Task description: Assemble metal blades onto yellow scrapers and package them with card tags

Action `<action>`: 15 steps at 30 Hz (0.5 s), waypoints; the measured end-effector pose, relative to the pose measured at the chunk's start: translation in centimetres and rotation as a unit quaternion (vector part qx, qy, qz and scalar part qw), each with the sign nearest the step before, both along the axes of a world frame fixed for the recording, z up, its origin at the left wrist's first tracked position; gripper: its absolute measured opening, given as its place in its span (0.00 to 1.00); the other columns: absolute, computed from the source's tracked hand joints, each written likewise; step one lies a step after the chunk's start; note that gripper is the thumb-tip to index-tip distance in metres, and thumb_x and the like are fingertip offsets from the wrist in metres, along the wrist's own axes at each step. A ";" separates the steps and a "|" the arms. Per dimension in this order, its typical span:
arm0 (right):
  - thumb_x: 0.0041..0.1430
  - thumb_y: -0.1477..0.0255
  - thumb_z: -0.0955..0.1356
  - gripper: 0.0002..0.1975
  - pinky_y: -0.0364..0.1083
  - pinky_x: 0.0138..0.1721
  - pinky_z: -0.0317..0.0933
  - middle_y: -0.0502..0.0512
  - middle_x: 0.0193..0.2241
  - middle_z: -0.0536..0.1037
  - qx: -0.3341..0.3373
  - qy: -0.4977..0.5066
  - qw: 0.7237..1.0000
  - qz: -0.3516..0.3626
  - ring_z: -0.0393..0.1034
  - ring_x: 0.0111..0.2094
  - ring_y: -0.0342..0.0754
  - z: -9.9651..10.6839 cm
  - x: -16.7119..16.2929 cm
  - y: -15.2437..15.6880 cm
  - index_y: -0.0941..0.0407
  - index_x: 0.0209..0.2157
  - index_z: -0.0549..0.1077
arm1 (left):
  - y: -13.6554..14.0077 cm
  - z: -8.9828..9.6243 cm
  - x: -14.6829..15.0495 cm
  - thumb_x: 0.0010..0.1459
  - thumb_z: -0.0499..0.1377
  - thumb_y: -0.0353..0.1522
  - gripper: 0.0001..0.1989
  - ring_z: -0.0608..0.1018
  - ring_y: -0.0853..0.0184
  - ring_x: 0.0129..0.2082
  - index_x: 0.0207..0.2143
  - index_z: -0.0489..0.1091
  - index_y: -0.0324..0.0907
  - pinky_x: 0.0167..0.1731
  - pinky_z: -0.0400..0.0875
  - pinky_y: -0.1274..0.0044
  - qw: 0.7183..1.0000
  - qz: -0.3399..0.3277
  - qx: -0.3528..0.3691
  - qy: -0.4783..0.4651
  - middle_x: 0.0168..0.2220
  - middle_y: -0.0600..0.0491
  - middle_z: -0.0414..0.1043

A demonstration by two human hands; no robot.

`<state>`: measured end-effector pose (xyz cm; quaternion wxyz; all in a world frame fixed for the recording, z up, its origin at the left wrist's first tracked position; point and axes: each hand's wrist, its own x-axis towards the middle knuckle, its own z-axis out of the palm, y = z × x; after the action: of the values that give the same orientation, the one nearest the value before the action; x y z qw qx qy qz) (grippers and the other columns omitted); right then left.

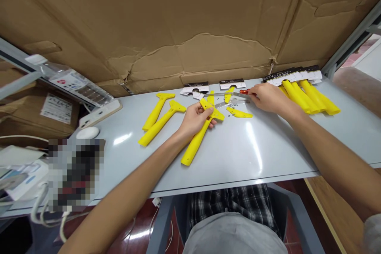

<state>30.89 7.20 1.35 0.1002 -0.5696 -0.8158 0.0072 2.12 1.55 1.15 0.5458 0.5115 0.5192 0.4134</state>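
Note:
My left hand (194, 120) is closed around the head of a yellow plastic scraper handle (195, 143), whose shaft slants down toward the table's front edge. My right hand (266, 97) grips a screwdriver (244, 91) by its red handle, its thin metal shaft pointing left toward the held piece. Below that shaft, a flat metal strip (225, 103) lies behind the handle's head. Small screws (233, 105) are scattered between the hands. A loose yellow head piece (239, 113) rests beside them, with another yellow piece (228, 95) farther back.
Two yellow handles (162, 124) lie left of my left hand. At right, several carded yellow scrapers (311, 97) are stacked. Cards (195, 88) lie near the cardboard wall (190, 20). A bottle (74, 83), power strip (101, 113) and white mouse (87, 132) occupy the left side.

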 end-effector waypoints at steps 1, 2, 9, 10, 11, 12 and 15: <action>0.63 0.67 0.63 0.16 0.43 0.35 0.46 0.61 0.32 0.78 0.001 0.021 1.000 -0.001 0.62 0.30 0.41 0.3 0.0 -0.1 0.61 0.35 0.79 | 0.0 0.1 0.0 0.62 0.63 0.30 0.06 0.80 0.67 0.22 0.38 0.70 0.36 0.22 0.76 0.77 1.000 0.000 -0.003 0.000 0.29 0.48 0.80; 0.62 0.66 0.65 0.15 0.42 0.35 0.48 0.59 0.30 0.77 -0.001 0.056 0.998 0.003 0.61 0.28 0.40 0.5 -0.1 -0.2 0.61 0.34 0.79 | -0.1 0.1 0.0 0.62 0.62 0.30 0.05 0.81 0.67 0.22 0.38 0.70 0.36 0.22 0.76 0.77 1.000 0.001 -0.004 0.000 0.29 0.48 0.79; 0.61 0.57 0.68 0.21 0.39 0.29 0.60 0.56 0.29 0.77 -0.138 0.376 0.913 0.079 0.66 0.25 0.36 0.2 -3.5 -2.1 0.63 0.38 0.78 | -0.3 0.0 0.2 0.60 0.64 0.30 0.16 0.81 0.68 0.22 0.50 0.70 0.38 0.22 0.75 0.79 1.000 0.017 0.004 -0.016 0.31 0.50 0.80; 0.61 0.56 0.68 0.22 0.39 0.27 0.61 0.55 0.29 0.77 -0.169 0.390 0.901 0.088 0.66 0.24 0.36 0.0 -4.0 -2.4 0.63 0.39 0.77 | -0.4 -0.1 0.3 0.60 0.64 0.30 0.16 0.81 0.68 0.22 0.50 0.70 0.37 0.21 0.74 0.79 1.000 0.015 0.005 -0.019 0.32 0.50 0.80; 0.61 0.55 0.69 0.23 0.38 0.25 0.61 0.55 0.28 0.77 -0.196 0.398 0.891 0.097 0.66 0.23 0.36 -0.1 -4.4 -2.7 0.63 0.40 0.77 | -0.5 -0.2 0.4 0.60 0.65 0.30 0.15 0.80 0.69 0.21 0.49 0.72 0.36 0.21 0.74 0.80 1.000 0.011 0.006 -0.020 0.32 0.50 0.80; 0.61 0.54 0.69 0.24 0.38 0.24 0.61 0.55 0.28 0.76 -0.216 0.403 0.883 0.103 0.67 0.23 0.37 -0.3 -4.8 -2.9 0.63 0.41 0.76 | -0.5 -0.3 0.5 0.59 0.65 0.30 0.14 0.79 0.70 0.20 0.47 0.73 0.35 0.20 0.73 0.80 1.000 0.006 0.006 -0.018 0.32 0.50 0.80; 0.61 0.53 0.69 0.25 0.38 0.23 0.63 0.56 0.30 0.77 -0.241 0.413 0.871 0.116 0.69 0.23 0.37 -0.6 -5.3 -3.4 0.63 0.44 0.76 | -0.7 -0.4 0.6 0.58 0.66 0.32 0.10 0.76 0.72 0.19 0.40 0.76 0.34 0.19 0.71 0.81 1.000 -0.005 0.008 -0.006 0.31 0.49 0.79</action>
<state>25.57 3.83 0.78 0.2861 -0.4227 -0.7332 0.4492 2.69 0.88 0.70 0.5471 0.5154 0.5101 0.4182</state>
